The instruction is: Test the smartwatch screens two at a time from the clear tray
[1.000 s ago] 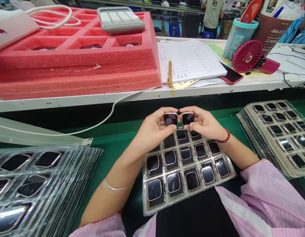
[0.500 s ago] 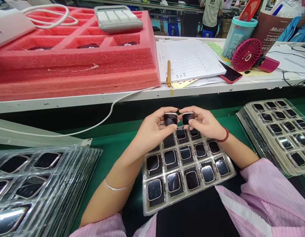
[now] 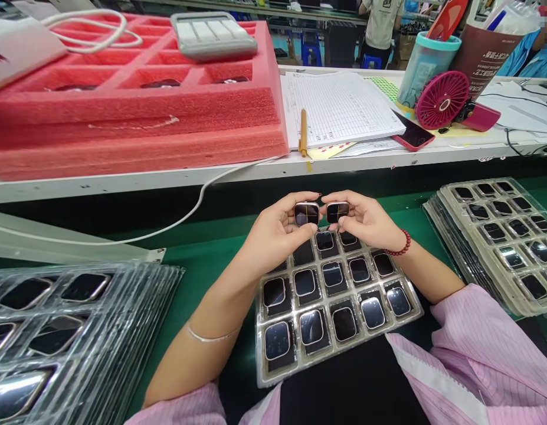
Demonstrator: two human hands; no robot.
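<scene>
My left hand [image 3: 285,227] is closed round the edges of a smartwatch [image 3: 306,213] without a strap, its lit screen turned up toward me. A second smartwatch [image 3: 337,212] is pinched in my right hand [image 3: 366,221], close beside the first. Both screens show thin crossing lines on a dark ground. Below my hands lies a clear plastic tray [image 3: 295,369], slightly tilted, with rows of dark-faced watches in its pockets. The upper part of the tray is partly hidden by my hands.
Stacked watch trays stand at the left [image 3: 136,319] and right [image 3: 445,236]. A white shelf [image 3: 238,171] crosses ahead, bearing red foam [image 3: 167,130], papers [image 3: 344,109], a pen [image 3: 303,133], a phone [image 3: 415,133] and a pink fan [image 3: 442,100]. A white cable [image 3: 197,200] hangs below it.
Both watch screens have switched from lines of small text to thin crossing lines. My hands have hardly moved and keep their hold.
</scene>
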